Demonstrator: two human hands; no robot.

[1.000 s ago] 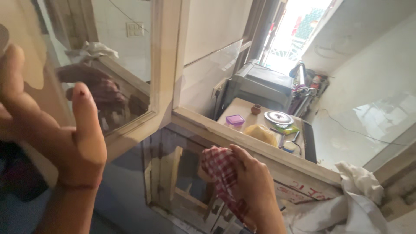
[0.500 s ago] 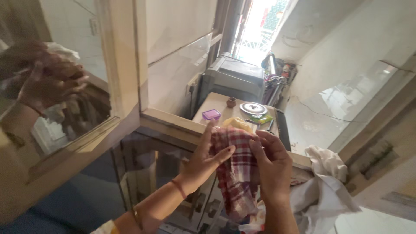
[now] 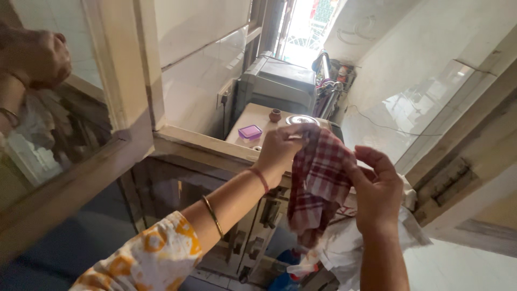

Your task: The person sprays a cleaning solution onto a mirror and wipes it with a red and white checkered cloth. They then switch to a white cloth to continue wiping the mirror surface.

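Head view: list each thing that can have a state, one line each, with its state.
checked cloth: held up off any surface, hanging creased between both hands
left hand: fingers shut on the cloth's top edge
right hand: fingers pinching the cloth's right edge
purple-lidded container: lid on
window shutter: swung open
white cloth: lying crumpled below

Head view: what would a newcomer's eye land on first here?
First, the red-and-white checked cloth at centre, held up between the left hand at its top corner and the right hand at its side. Next, the glass-paned wooden window frame at left, reflecting a hand. Beyond, a purple-lidded box sits on a beige appliance top.
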